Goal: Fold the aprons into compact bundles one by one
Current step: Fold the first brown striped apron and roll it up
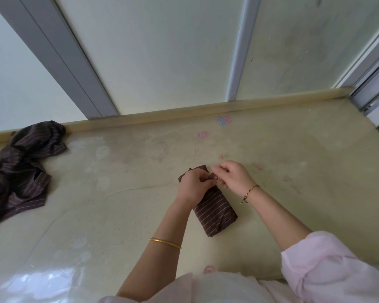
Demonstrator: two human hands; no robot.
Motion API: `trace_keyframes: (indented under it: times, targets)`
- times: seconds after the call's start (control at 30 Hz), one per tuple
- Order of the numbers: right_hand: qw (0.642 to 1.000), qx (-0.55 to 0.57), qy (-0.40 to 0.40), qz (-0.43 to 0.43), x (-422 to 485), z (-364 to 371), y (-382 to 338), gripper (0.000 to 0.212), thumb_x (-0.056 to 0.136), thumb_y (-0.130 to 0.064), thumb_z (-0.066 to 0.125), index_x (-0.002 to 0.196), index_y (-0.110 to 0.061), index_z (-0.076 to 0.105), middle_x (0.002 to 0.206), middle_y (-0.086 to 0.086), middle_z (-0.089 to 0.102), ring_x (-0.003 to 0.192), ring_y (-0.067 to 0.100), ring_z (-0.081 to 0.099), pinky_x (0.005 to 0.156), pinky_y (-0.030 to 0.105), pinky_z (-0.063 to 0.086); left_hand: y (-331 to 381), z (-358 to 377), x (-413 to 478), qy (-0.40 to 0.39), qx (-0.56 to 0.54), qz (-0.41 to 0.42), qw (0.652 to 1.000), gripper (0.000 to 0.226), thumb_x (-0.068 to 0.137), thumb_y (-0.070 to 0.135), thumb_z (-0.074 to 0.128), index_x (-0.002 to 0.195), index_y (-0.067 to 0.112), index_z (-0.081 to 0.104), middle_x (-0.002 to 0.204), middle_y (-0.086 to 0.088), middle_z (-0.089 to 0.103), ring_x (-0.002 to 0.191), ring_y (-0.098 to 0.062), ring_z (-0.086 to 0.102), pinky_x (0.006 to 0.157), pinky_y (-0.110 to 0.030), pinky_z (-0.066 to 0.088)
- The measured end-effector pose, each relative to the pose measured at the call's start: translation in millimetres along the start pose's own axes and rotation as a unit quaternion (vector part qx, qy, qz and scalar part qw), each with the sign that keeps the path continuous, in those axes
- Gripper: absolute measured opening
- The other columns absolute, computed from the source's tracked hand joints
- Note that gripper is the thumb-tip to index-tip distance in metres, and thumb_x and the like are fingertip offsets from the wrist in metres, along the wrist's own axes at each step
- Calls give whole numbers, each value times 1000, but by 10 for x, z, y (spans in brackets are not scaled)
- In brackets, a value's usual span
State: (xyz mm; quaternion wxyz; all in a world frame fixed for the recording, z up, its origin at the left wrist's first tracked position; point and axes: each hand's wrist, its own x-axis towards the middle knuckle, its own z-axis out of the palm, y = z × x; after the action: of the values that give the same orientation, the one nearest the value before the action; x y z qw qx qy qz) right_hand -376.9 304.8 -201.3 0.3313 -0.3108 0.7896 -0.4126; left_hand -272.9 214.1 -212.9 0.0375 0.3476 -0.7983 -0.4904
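Pink sleeves (328, 270) lie nearest, and both forearms reach forward to the folded apron (214, 209) in the middle of the table (118, 215). At its far end the left hand (194, 184) and the right hand (233, 177) meet, fingers curled and pinching the cloth. Well apart, a pile of unfolded aprons (18, 169) lies at the far left by the wall.

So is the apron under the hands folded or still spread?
Folded: the apron is a compact striped bundle, both hands pinching its far end.
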Motion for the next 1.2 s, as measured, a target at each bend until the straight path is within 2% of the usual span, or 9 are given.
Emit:
trace_keyframes:
  times: [0.07, 0.13, 0.33, 0.5, 0.73, 0.87, 0.93, 1.03, 1.2]
  targets:
    - [994, 105, 5, 35, -7, 1, 16, 23, 97, -11, 39, 90, -12, 62, 93, 6, 64, 59, 16, 56, 49, 21, 44, -33, -14, 1, 0, -30, -13, 999, 19, 88, 21, 65, 83, 3, 69, 69, -2, 62, 62, -12, 52, 63, -29, 45]
    - [996, 78, -21, 37, -4, 15, 20, 29, 92, 1, 35, 98, -13, 59, 97, 6, 64, 61, 18, 58, 49, 22, 46, -56, -20, -6, 2, -64, -21, 998, 21, 91, 20, 62, 83, 1, 68, 69, -1, 63, 62, -10, 55, 64, -28, 46]
    - [998, -38, -43, 8, 21, 99, 53, 24, 82, -1, 57, 99, -18, 53, 88, -2, 60, 77, 12, 60, 64, 20, 48, -57, -6, -9, 22, -115, -39, 992, 21, 94, 19, 57, 87, 1, 66, 63, 0, 60, 58, -10, 53, 57, -23, 43]
    - [997, -68, -12, -19, 8, 140, 113, 29, 77, -8, 71, 94, -15, 48, 85, -2, 57, 68, 9, 52, 64, 16, 43, -25, 33, -20, 63, -114, -45, 990, 21, 92, 18, 58, 75, 8, 64, 56, 0, 57, 53, -12, 48, 55, -25, 39]
    - [987, -133, 62, -67, -95, 222, 91, 7, 84, -10, 65, 87, -13, 61, 82, -4, 57, 71, 12, 51, 70, 23, 46, -39, 13, 17, 98, -108, -76, 986, 13, 88, 17, 62, 87, 4, 61, 75, -15, 67, 68, -24, 61, 69, -43, 52]
    - [978, -173, 86, -77, -109, 208, 109, 9, 87, -11, 63, 93, -10, 69, 88, -1, 58, 78, 12, 51, 77, 27, 46, 14, -34, -21, 31, -185, -81, 979, 41, 80, -3, 57, 115, 15, 45, 94, -8, 56, 78, -17, 58, 73, -29, 49]
    - [980, -171, 79, -66, -97, 195, 119, 12, 88, -11, 61, 95, -10, 71, 88, -2, 55, 80, 11, 51, 76, 22, 42, 4, -22, -42, 19, -157, -52, 986, 48, 79, -8, 54, 116, 19, 40, 106, -7, 49, 76, -15, 55, 75, -25, 49]
    - [990, -120, 60, -30, -68, 182, 117, 14, 89, -9, 61, 98, -7, 71, 89, -2, 60, 82, 10, 54, 76, 15, 39, -5, 10, -82, 68, -70, 11, 995, 38, 80, -11, 48, 103, 18, 40, 109, -4, 42, 78, -18, 58, 76, -19, 47]
    - [992, 93, 31, 86, -33, 143, 171, 13, 88, -5, 61, 82, -14, 68, 76, -1, 64, 68, 11, 55, 67, 22, 47, -43, 133, -101, 118, 25, 78, 990, 14, 84, -5, 55, 86, 8, 56, 104, -1, 42, 88, -19, 53, 82, -22, 47]
